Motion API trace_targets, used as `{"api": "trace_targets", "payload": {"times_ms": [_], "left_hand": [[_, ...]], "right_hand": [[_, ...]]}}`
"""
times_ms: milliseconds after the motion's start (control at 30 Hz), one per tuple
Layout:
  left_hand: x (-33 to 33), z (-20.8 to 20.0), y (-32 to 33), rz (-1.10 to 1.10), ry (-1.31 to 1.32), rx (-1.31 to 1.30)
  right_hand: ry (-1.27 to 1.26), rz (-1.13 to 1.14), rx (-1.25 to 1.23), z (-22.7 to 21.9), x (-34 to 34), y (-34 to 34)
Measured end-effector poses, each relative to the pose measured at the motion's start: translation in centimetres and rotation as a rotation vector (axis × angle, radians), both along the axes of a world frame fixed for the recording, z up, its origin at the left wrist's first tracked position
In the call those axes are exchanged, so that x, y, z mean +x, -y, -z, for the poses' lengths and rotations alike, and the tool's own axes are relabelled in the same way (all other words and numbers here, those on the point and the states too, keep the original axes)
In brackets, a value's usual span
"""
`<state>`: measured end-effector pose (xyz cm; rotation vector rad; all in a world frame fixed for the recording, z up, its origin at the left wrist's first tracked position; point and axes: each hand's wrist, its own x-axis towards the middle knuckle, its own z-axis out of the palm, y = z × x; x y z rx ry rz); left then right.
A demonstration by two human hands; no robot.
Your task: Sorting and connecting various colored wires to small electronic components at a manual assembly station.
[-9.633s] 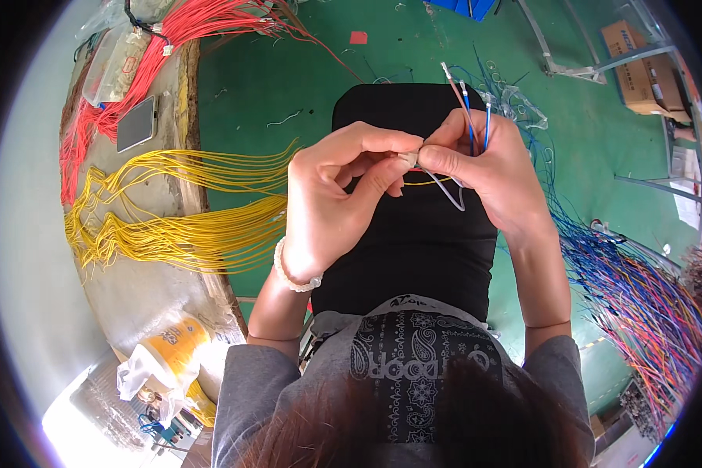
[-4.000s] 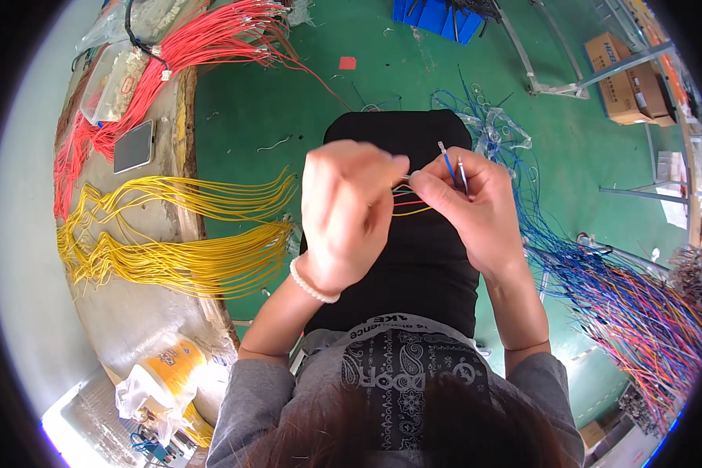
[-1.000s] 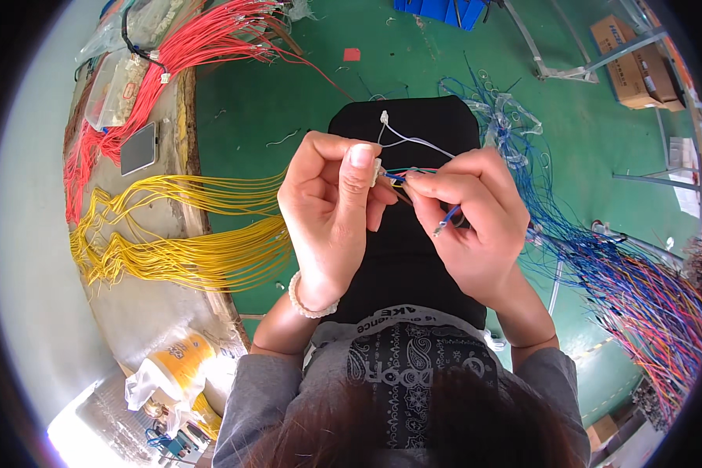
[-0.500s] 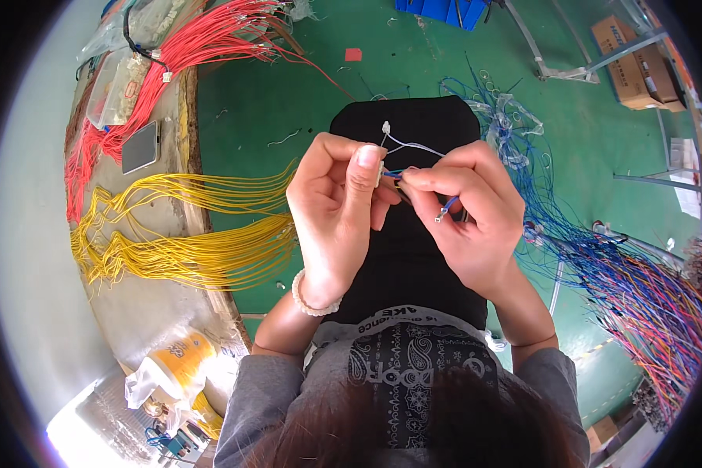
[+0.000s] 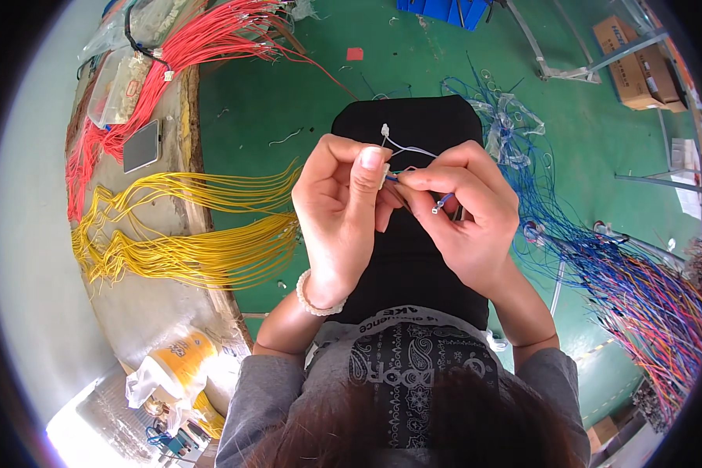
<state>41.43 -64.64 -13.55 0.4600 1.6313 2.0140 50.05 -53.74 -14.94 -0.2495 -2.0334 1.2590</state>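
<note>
Between thumb and fingers my left hand [image 5: 339, 207] pinches a small white connector [image 5: 384, 176], mostly covered by the thumb. My right hand [image 5: 472, 210] is closed on thin blue wires, one of which meets the connector at the fingertips. A blue wire end [image 5: 442, 203] with a metal terminal sticks out from the right-hand fingers. Beyond the hands a second white connector [image 5: 385, 131] hangs on a pale wire that loops toward the right hand. Both hands are held over the dark cloth on my lap [image 5: 405, 117].
To the left, a worktable [image 5: 179, 312] bears yellow wires [image 5: 218, 246], red wires [image 5: 210, 39], a phone [image 5: 141, 147], a clear plastic box [image 5: 121, 90] and an orange-and-white tub [image 5: 183, 359]. Multicoloured wires [image 5: 639, 292] hang at the right. A cardboard box [image 5: 636, 66] stands far right.
My right hand has shifted slightly left, closer to the connector in my left hand. The loose blue wire end has turned a little and moved left with it.
</note>
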Motion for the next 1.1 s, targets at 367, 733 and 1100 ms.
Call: {"api": "trace_targets", "payload": {"times_ms": [367, 733, 1100], "left_hand": [[-0.6, -0.3, 0.6, 0.043, -0.247, -0.121], [-0.1, -0.7, 0.7, 0.123, -0.442, -0.185], [-0.4, -0.6, 0.8, 0.064, -0.286, -0.097]], "right_hand": [[0.221, -0.075, 0.034, -0.6, 0.1, -1.4], [0.358, -0.044, 0.214, -1.3, 0.2, -0.9], [0.236, -0.277, -0.542, -1.1, 1.0, -2.5]]}}
